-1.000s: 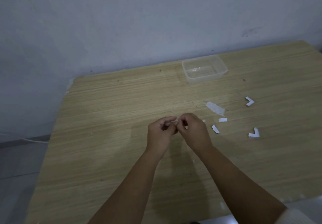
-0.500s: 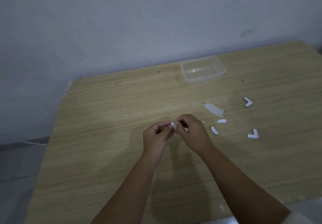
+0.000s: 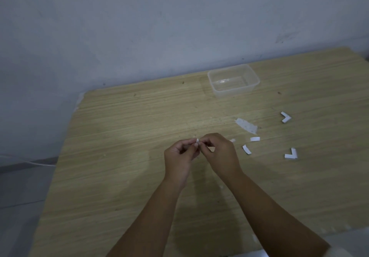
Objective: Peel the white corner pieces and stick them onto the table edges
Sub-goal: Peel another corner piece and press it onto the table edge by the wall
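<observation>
Above the middle of the wooden table [image 3: 123,176], my left hand [image 3: 180,158] and my right hand [image 3: 219,155] meet fingertip to fingertip. Both pinch one small white corner piece [image 3: 197,141], which is mostly hidden by the fingers. To the right, two more L-shaped white corner pieces lie flat: one [image 3: 286,117] farther back, one [image 3: 291,154] nearer. Two short white strips [image 3: 255,139] [image 3: 246,149] and a torn white scrap [image 3: 246,126] lie between them and my right hand.
A clear plastic container [image 3: 233,80] with nothing in it stands at the back of the table by the grey wall. The table's left edge [image 3: 60,157] drops to a grey floor. The near right corner of the table shows a pale edge [image 3: 299,234].
Both hands stay joined on the small white piece and have shifted only slightly; the white piece shows a little differently between the fingertips.
</observation>
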